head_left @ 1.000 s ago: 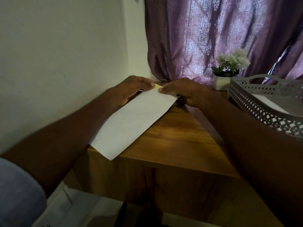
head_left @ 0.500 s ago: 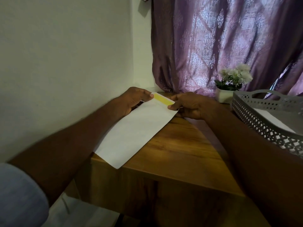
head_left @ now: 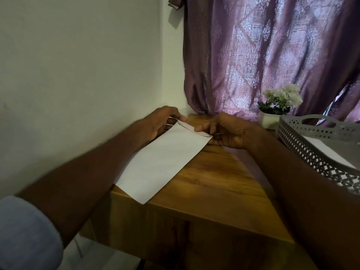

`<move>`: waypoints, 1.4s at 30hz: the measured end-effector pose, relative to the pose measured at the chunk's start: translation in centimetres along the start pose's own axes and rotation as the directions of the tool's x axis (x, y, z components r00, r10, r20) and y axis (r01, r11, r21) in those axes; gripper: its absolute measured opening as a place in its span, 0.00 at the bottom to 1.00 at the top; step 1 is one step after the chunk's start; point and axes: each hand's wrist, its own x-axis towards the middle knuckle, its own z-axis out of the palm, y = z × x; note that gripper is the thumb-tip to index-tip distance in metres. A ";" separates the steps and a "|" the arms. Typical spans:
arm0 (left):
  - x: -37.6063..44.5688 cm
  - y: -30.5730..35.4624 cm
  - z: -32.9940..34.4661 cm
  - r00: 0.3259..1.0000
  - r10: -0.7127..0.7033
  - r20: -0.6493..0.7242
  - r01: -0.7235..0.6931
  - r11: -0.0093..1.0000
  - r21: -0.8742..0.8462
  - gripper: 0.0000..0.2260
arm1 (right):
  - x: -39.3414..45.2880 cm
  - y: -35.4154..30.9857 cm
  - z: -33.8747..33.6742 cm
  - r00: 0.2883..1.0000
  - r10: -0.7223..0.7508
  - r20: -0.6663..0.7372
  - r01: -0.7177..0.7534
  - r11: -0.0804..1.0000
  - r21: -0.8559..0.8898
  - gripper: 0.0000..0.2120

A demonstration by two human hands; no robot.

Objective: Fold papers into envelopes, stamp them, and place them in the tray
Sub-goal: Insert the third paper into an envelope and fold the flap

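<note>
A long white envelope (head_left: 163, 162) lies diagonally on the wooden table (head_left: 214, 184), its near corner hanging over the front edge. Its flap at the far end is folded down. My left hand (head_left: 159, 121) pinches the far left corner of the envelope. My right hand (head_left: 228, 133) has its fingers curled on the far right corner, a fingertip pressing on the folded flap. The grey perforated tray (head_left: 311, 145) stands at the right with a white envelope (head_left: 329, 151) inside it.
A white wall runs close along the left side. A purple curtain (head_left: 263, 55) hangs behind the table. A small white pot with white flowers (head_left: 278, 108) stands at the back next to the tray. White sheets (head_left: 97, 256) lie below the table's front edge.
The yellow strip on the flap that showed half a second ago is covered: the flap is folded down. Both hands stay at the envelope's far end.
</note>
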 end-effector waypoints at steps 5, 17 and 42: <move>0.5 -0.6 0.0 0.985 0.170 -0.026 -0.165 0.978 0.130 0.12 | 1.2 0.8 0.7 0.991 -0.078 -0.108 0.072 0.996 -0.058 0.19; 0.1 1.0 -0.4 0.988 0.150 -0.021 -0.152 0.980 -0.132 0.13 | 1.4 0.5 1.2 0.967 -0.158 -0.202 0.211 0.937 0.278 0.13; 0.2 0.1 0.6 0.992 0.117 0.049 -0.112 0.988 -0.102 0.17 | 1.3 0.3 0.8 0.979 -0.111 -0.169 0.149 0.961 0.232 0.10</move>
